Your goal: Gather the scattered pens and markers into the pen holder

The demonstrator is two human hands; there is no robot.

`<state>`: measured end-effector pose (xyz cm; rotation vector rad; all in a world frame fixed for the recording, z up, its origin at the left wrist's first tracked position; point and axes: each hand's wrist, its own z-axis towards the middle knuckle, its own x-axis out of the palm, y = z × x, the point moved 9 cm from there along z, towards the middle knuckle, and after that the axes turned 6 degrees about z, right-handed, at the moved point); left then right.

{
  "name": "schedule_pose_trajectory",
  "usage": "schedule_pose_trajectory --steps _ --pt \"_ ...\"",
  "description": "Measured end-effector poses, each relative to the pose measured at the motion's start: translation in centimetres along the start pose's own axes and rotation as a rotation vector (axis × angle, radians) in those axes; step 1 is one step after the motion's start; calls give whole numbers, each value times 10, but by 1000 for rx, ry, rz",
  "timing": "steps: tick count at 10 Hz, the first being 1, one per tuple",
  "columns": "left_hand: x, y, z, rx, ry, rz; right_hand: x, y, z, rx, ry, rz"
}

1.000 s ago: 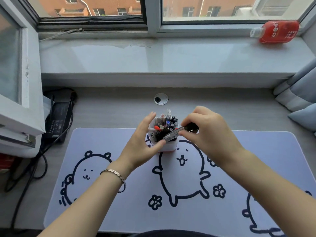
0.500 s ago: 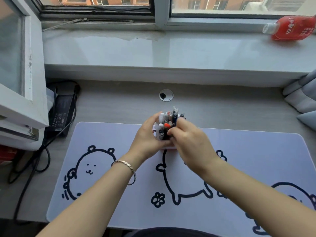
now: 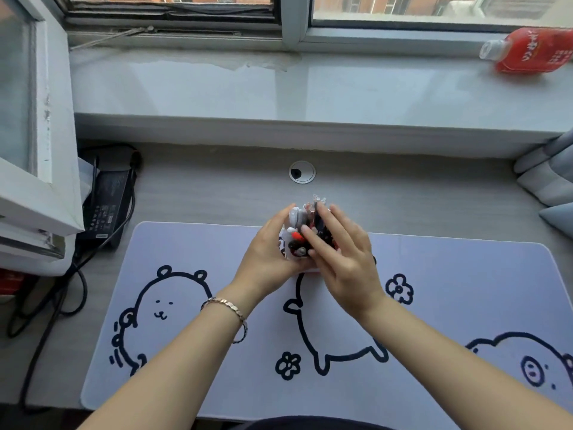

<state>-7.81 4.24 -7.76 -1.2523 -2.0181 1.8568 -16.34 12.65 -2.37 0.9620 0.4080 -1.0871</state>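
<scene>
Head view: my left hand [image 3: 266, 252] wraps the left side of the white pen holder [image 3: 286, 254], holding it on the far-middle part of the desk mat [image 3: 465, 290]. My right hand [image 3: 344, 259] lies flat over the bundle of pens and markers [image 3: 305, 225] in the holder, fingers [image 3: 322, 240] stretched out, palm down (blurred, can't tell if it pinches one). Bracelet [image 3: 229, 308] on left wrist. Red bottle [image 3: 533, 51] lies on the windowsill [image 3: 279, 85], well apart.

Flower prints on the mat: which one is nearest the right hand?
The upper flower, just right of the right hand. The other flower sits lower on the mat, beneath the forearms.
</scene>
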Motion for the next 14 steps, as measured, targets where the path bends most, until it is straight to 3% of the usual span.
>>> schedule_pose_trajectory --steps 2,3,4,5,6,7,8,9,10,13,14 --pt "12 11 1 -24 30 24 -1 2 -5 9 135 -153" --pt "15 7 3 -5 -1 82 -20 2 12 52 145 59" --pt "10 0 2 22 -105 96 -44 -31 16 373 61 383" --pt "5 -6 3 31 -143 70 -41 -70 6 700 130 372" --pt "-13 -9 12 42 -138 44 -19 -93 -10 846 471 223" --pt "-48 -20 30 72 -169 9 -6 -97 -12 863 669 154" --pt "-89 -24 52 18 -260 -24 3 -94 -5 832 754 92" --pt "-116 -4 68 -76 -283 72 9 -96 -2 820 772 40" --pt "-122 21 75 -113 -199 139 13 -96 -5 819 791 31" --pt "-122 35 68 -69 -85 145 4 -107 -8 799 814 -65" --pt "-116 45 59 -173 -70 191 -4 -106 -3 794 793 -79"
